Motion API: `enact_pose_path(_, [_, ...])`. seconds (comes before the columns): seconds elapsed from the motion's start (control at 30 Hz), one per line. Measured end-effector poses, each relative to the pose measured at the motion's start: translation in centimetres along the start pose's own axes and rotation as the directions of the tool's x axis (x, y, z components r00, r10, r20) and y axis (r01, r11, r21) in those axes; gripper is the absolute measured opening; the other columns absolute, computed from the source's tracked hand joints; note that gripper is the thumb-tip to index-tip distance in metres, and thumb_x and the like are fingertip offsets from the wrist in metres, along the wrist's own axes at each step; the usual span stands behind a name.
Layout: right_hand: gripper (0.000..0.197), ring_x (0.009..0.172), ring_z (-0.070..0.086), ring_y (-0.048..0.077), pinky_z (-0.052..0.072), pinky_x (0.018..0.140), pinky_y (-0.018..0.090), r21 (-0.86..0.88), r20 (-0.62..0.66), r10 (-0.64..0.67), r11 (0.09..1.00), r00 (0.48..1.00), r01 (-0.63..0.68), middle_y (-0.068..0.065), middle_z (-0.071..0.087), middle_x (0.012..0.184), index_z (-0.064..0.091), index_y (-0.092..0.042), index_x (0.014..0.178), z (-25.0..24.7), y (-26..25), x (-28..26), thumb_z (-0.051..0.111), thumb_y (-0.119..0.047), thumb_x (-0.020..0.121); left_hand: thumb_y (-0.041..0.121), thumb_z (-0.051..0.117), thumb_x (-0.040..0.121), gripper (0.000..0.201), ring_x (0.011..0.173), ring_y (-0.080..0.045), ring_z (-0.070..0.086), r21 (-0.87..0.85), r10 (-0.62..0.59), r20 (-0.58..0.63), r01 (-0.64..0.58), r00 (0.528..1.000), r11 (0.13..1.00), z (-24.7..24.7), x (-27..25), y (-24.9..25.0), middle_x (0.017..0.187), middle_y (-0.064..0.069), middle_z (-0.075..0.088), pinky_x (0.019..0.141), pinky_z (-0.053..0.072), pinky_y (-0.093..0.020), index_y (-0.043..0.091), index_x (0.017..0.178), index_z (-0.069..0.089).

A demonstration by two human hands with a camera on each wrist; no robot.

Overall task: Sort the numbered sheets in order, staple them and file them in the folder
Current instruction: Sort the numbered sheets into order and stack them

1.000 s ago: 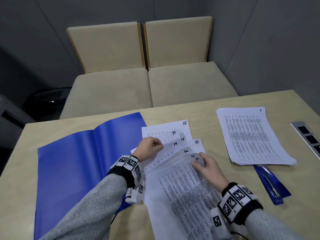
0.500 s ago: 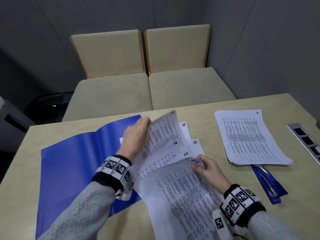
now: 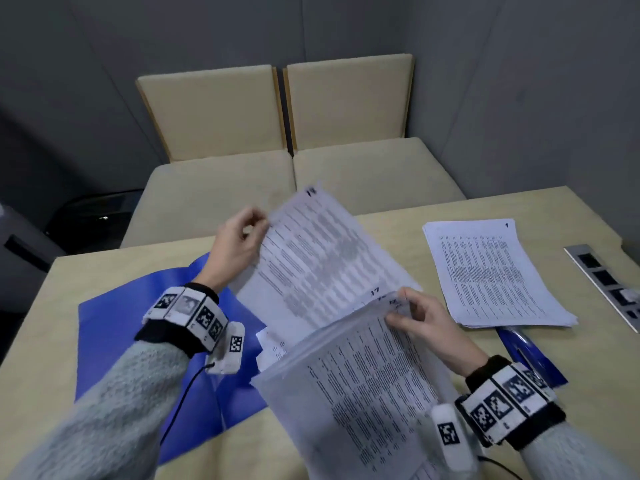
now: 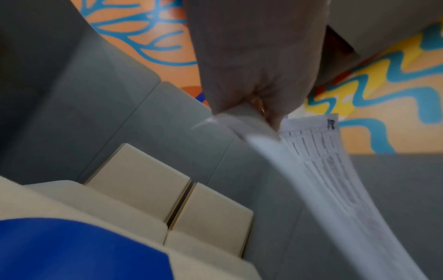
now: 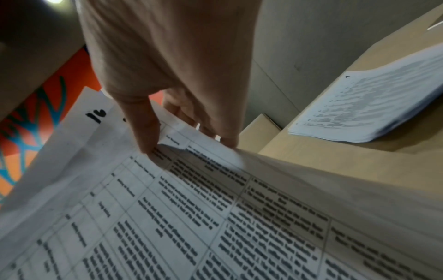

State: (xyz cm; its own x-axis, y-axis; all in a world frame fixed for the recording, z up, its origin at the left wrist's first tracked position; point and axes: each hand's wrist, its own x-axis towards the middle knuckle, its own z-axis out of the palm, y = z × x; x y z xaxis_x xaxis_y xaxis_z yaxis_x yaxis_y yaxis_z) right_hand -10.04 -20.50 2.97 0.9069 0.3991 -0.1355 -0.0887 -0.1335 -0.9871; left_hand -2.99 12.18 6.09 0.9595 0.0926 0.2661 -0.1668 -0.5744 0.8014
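Note:
My left hand (image 3: 261, 221) pinches the top left corner of the sheet numbered 18 (image 3: 322, 251) and holds it raised and tilted over the table's middle. The left wrist view shows the left hand (image 4: 263, 115) and that sheet (image 4: 318, 151) hanging from it. My right hand (image 3: 398, 310) pinches the top right corner of a bundle of sheets (image 3: 363, 382) near me. In the right wrist view the right hand (image 5: 167, 144) grips the bundle (image 5: 215, 217), whose corner reads 16. A sheet marked 17 (image 3: 374, 292) lies between. The open blue folder (image 3: 138, 323) lies at the left.
A stack with sheet 1 on top (image 3: 491, 275) lies at the right of the table (image 3: 588, 358), over a blue stapler (image 3: 530, 355). A socket strip (image 3: 606, 282) is set in the right edge. Two beige chairs (image 3: 277, 140) stand behind the table.
My left hand has lifted sheet 18 off the spread sheets, up and toward the back. My right hand has kept its hold on the bundle, which has risen a little.

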Motion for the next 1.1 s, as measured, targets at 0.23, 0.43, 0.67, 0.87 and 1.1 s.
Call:
enact_pose_path(0.23, [0.012,0.112,0.058,0.016,0.037,0.108,0.046,-0.108,-0.135,0.080,0.990,0.988,-0.095,-0.004,0.065,0.111,0.065,-0.030,0.099,1.9,1.5,2.3,0.065,-0.026,0.087,0.016,0.055,0.094,0.014,0.074,-0.004,0.054,-0.029,-0.183,0.362,0.207,0.914,0.978,6.8,-5.6,-3.8,0.078,0.008,0.060,0.077,0.044,-0.028,0.016,0.081,0.057])
enact_pose_path(0.43, [0.005,0.093,0.060,0.004,0.033,0.110,0.043,-0.323,-0.164,0.088,0.936,0.983,-0.138,-0.014,0.065,0.096,0.063,-0.019,0.093,2.7,4.1,3.4,0.062,-0.020,0.088,0.025,0.056,0.094,0.017,0.072,-0.007,0.053,-0.034,-0.226,0.472,0.274,0.852,0.961,9.0,-7.9,-4.9,0.078,0.009,0.060,0.074,0.044,-0.028,0.021,0.078,0.057])
enact_pose_path(0.67, [0.013,0.078,0.056,0.002,0.040,0.070,0.012,-0.313,-0.194,0.039,0.945,0.980,-0.100,-0.002,0.061,0.082,0.059,-0.015,0.078,1.8,5.5,1.3,0.067,-0.005,0.083,0.026,0.053,0.091,0.014,0.086,-0.022,0.057,0.453,-0.332,0.252,0.192,0.909,0.871,9.3,-7.0,-6.3,0.092,-0.001,0.062,0.074,0.046,-0.036,0.015,0.100,0.056])
enact_pose_path(0.87, [0.023,0.078,0.059,0.010,0.047,0.072,0.022,-0.193,-0.312,0.106,0.966,0.944,-0.172,0.002,0.059,0.085,0.055,-0.016,0.090,1.4,6.7,0.3,0.068,0.000,0.080,0.021,0.065,0.074,0.018,0.073,-0.020,0.056,0.394,-0.372,0.355,0.224,0.858,0.891,10.0,-7.6,-5.5,0.067,0.002,0.060,0.061,0.041,-0.032,0.018,0.072,0.047])
enact_pose_path(1.1, [0.038,0.082,0.057,0.009,0.049,0.075,0.011,-0.094,-0.298,0.190,0.969,0.935,-0.227,0.006,0.047,0.101,0.055,-0.019,0.108,1.4,6.6,0.0,0.072,-0.003,0.079,0.013,0.065,0.085,0.030,0.062,-0.028,0.052,0.445,-0.056,0.341,-0.109,0.938,0.889,9.6,-8.6,-5.1,0.067,-0.004,0.056,0.056,0.036,-0.032,0.016,0.065,0.044])
